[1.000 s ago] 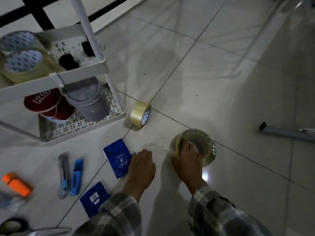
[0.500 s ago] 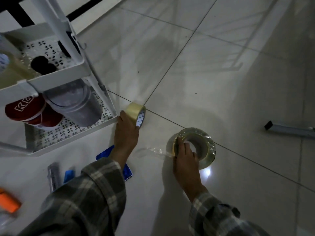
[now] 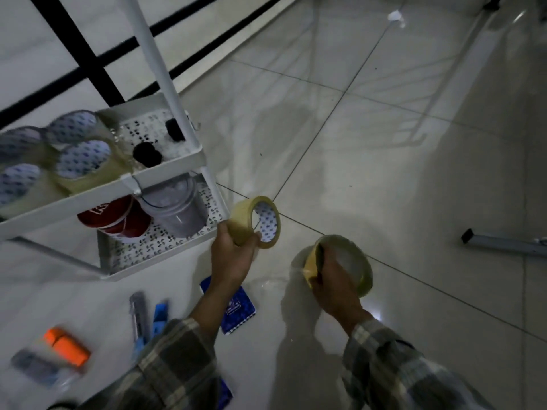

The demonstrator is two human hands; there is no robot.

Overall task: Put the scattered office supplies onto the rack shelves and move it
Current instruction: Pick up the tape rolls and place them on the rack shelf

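My left hand (image 3: 232, 257) grips a small yellowish tape roll (image 3: 257, 221) and holds it off the floor, just right of the white rack's lower shelf (image 3: 165, 253). My right hand (image 3: 333, 287) is closed on the rim of a wide clear tape roll (image 3: 352, 261), which is tilted up above the tiles. The rack's upper shelf (image 3: 124, 184) holds several tape rolls (image 3: 83, 164) and black items. A grey bucket (image 3: 174, 208) and a red tub (image 3: 118, 220) sit on the lower shelf.
On the floor to the left lie a blue booklet (image 3: 236, 310), a grey cutter (image 3: 137, 318), a blue cutter (image 3: 158, 319) and an orange item (image 3: 66, 346). A grey metal bar (image 3: 503, 244) lies at the right. A black-framed wall panel stands behind the rack.
My left hand went from the floor to the small tape roll by the rack, took hold of it and lifted it. My right hand raised the clear roll slightly.
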